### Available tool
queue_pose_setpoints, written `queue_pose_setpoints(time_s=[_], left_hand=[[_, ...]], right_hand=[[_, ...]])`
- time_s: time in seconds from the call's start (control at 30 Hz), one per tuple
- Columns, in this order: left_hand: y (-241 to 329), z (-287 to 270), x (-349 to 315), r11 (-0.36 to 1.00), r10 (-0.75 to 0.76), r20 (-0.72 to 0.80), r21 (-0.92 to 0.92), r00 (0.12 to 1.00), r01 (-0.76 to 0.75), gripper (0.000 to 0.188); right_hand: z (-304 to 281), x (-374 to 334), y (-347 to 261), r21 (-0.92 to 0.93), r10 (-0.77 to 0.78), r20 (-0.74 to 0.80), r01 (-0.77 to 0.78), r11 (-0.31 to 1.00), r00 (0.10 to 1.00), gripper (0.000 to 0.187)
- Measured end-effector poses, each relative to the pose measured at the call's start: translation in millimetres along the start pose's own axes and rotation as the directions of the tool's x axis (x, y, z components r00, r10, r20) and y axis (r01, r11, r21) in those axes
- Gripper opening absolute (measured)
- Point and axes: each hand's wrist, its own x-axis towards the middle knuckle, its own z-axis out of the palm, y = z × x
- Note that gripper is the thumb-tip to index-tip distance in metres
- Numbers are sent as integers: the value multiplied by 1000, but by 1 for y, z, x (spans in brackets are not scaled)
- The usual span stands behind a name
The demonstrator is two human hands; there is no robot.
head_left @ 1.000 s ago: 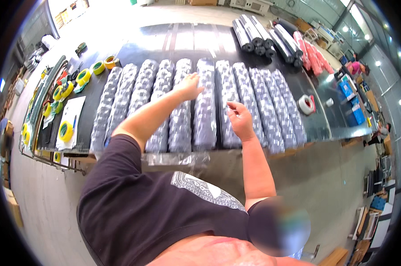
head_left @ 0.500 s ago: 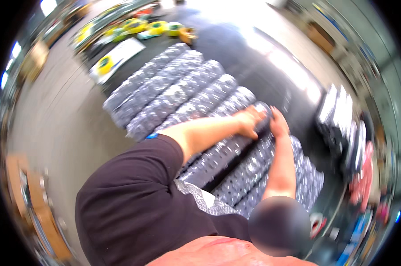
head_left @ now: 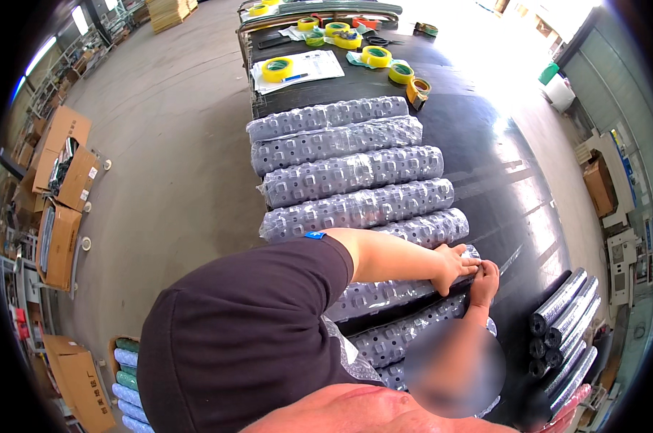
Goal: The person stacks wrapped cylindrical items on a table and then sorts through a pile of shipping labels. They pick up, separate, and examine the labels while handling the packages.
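Observation:
Grey studded mat rolls in clear plastic wrap lie side by side on a black table (head_left: 471, 144). My left hand (head_left: 453, 269) is closed over the right end of one wrapped roll (head_left: 384, 296), thumb on its near side and fingers spread across the top. At that same end my right hand (head_left: 484, 283) pinches the plastic film, its fingertips meeting those of my left hand. Beyond my left arm lies another wrapped roll (head_left: 359, 202). A nearer one (head_left: 402, 333) is partly hidden by my right forearm. A blurred round patch covers part of that forearm.
Yellow tape rolls (head_left: 376, 57), a tape dispenser (head_left: 418, 92), scissors (head_left: 382, 41) and papers with a pen (head_left: 297, 71) lie at the table's far end. Dark shiny rolls (head_left: 557, 317) are stacked on the right. Cardboard boxes (head_left: 77, 177) stand on the floor at left.
The view has turned and sharpened, so the rolls now lie more nearly crosswise. Both hands are still at the same roll's end, with the right fingers now drawn together against the left fingertips.

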Motion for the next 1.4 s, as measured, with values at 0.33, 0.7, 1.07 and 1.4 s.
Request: queue_pose_setpoints(time_s=[0.33, 0.7, 1.07, 1.4], left_hand=[[2, 2, -1, 999, 32, -41, 20, 999, -32, 99], [8, 5, 26, 984, 42, -22, 174, 999, -38, 75], [4, 25, 63, 996, -58, -42, 68, 997, 60, 71], [-84, -72, -151, 894, 448, -293, 149, 845, -423, 56]], right_hand=[[0, -6, -6, 66, 10, -84, -5, 998, 996, 9], [4, -3, 17, 213, 126, -116, -99, 972, 985, 12], [4, -2, 10, 61, 106, 72, -111, 992, 992, 25], [-27, -24, -179, -157, 97, -43, -103, 982, 994, 41]])
